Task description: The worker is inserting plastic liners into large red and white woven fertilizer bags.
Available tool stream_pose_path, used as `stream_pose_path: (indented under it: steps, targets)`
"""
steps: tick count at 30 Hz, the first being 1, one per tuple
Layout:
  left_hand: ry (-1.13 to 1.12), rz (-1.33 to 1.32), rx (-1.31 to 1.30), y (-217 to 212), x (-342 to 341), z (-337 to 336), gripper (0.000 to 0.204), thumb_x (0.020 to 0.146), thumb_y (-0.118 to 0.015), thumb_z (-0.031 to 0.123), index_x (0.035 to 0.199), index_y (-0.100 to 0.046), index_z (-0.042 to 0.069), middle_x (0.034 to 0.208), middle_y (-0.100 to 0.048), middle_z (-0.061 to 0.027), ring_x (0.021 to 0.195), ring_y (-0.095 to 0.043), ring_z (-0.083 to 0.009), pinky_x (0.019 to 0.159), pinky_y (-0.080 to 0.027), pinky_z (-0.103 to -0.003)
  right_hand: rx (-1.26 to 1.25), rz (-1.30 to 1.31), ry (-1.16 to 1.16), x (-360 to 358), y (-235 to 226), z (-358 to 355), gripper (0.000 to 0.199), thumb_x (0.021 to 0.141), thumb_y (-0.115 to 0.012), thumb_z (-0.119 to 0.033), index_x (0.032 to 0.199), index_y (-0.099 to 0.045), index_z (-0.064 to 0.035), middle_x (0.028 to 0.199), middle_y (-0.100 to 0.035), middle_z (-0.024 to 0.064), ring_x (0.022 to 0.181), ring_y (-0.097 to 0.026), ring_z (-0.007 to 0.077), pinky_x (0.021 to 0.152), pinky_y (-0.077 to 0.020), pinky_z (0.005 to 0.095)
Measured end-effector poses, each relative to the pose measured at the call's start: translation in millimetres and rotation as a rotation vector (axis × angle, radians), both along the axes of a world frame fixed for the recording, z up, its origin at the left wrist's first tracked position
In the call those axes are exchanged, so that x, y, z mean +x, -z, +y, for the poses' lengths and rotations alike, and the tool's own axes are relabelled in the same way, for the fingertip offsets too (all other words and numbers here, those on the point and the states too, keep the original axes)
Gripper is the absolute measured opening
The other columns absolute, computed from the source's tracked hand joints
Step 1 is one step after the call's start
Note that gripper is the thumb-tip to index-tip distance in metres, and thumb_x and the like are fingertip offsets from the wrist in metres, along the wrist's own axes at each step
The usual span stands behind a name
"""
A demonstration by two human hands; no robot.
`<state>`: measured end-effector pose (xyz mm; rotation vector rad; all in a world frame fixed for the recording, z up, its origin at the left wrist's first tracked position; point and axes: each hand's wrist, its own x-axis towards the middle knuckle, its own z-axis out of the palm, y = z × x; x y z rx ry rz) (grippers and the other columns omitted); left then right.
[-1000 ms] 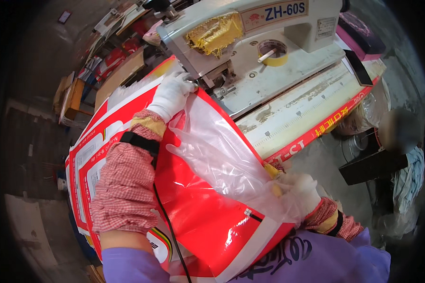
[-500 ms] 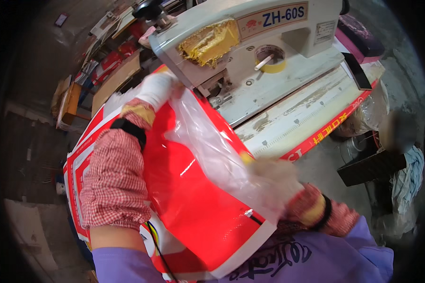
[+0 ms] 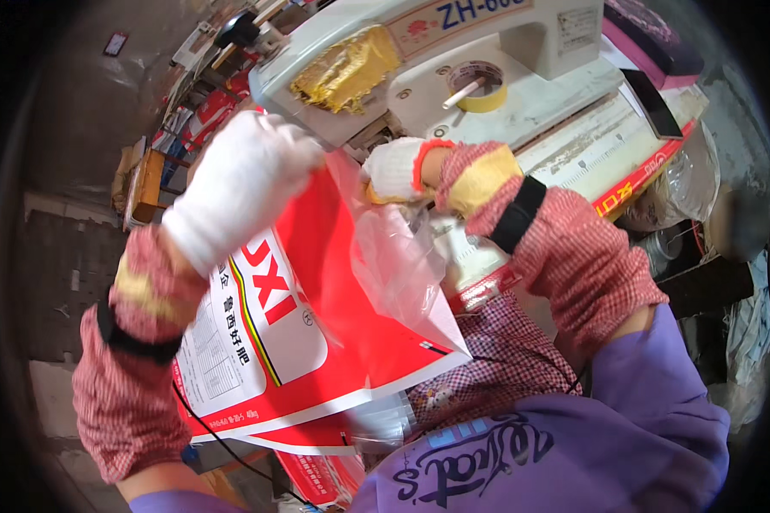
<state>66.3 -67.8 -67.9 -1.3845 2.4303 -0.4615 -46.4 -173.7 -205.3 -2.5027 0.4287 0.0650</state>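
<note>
A red and white printed sack (image 3: pixel 325 265) hangs at an angle below the sewing machine (image 3: pixel 543 98), with a clear plastic liner (image 3: pixel 393 265) showing along its right edge. My left hand (image 3: pixel 239 184), in a white knit glove, is closed on the sack's upper part, left of the machine head. Its fingers are slightly blurred. By the machine's needle area my right hand (image 3: pixel 396 169), in a white glove with an orange cuff, has its fingers bent around the liner's upper end. Its fingertips are partly hidden.
A roll of yellow tape (image 3: pixel 483 96) with a white stick in it sits against the machine. A dark phone (image 3: pixel 650 103) lies on the machine table's right end, near a pink and black box (image 3: pixel 659 43). A black cord (image 3: pixel 231 457) crosses below the sack.
My right hand has moved up and left from the liner's near end to the needle area. My left hand has lifted slightly leftward, and the sack has swung, showing its printed face.
</note>
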Motion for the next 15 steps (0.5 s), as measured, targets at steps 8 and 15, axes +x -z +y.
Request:
stream_pose_path:
  steps: [8,15]
  targets:
    - [0.000,0.017,0.766,-2,-103,29,0.074,0.057,-0.067,0.064,0.105,-0.056,0.008,0.110,-0.054,-0.0118,0.110,-0.047,-0.0348,0.097,-0.033,-0.049,-0.174,-0.150,-0.323,10,20,-6,0.028,0.071,-0.059,-0.027,0.086,-0.068,-0.0058,0.088,-0.066,0.0145,0.079,-0.063,0.0321,0.070,-0.0491,0.0391]
    - [-0.299,0.015,1.353,-2,-121,35,0.061,0.071,-0.071,0.044,0.116,-0.052,0.006,0.080,-0.063,-0.0090,0.075,-0.061,-0.0246,0.070,-0.048,-0.035,-0.381,-0.114,-0.184,37,58,-3,0.024,0.069,-0.058,-0.019,0.084,-0.069,-0.0042,0.083,-0.066,0.0146,0.075,-0.064,0.0329,0.064,-0.0506,0.0402]
